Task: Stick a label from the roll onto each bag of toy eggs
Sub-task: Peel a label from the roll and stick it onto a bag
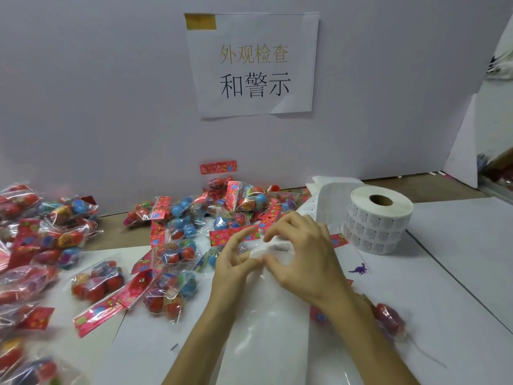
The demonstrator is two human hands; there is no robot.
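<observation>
Many clear plastic bags of coloured toy eggs (pixel 177 254), each with a red card header, lay heaped across the left and middle of the white table (pixel 444 273). Whether any already carried a label could not be told, so most of the job seemed left. The white roll of printed labels (pixel 379 220) stood on end at the right. The left hand (pixel 236 263) and right hand (pixel 305 259) met over a glossy white backing strip (pixel 266 315). Each pinched its far end between thumb and forefinger, with the other fingers loosely spread, apparently peeling a label. One bag of red eggs (pixel 388 319) lay beside the right forearm.
</observation>
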